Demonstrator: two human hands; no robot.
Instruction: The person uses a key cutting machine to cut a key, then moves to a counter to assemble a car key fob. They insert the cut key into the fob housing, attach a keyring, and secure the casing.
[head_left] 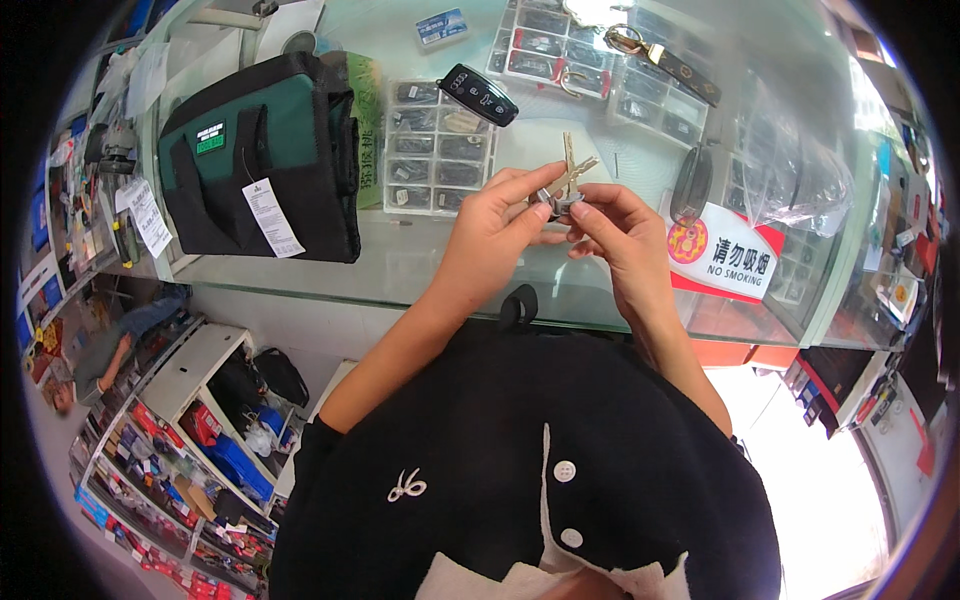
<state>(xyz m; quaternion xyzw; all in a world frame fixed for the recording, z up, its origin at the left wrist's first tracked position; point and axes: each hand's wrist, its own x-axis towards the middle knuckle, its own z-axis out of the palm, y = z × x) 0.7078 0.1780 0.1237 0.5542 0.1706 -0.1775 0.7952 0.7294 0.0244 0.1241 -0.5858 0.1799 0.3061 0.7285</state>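
In the head view, the left hand (484, 232) has a narrow grip, thumb and forefinger pinching the lower end of the keys (570, 165); the right hand (630, 240) meets it there, its grip closed on the same bunch. The blades point away from the person, above the glass surface (390, 265), between the case (438, 185) and the sign (725, 250).

Metal keys (571, 178) fan out between both hands (492, 228) (628, 238).
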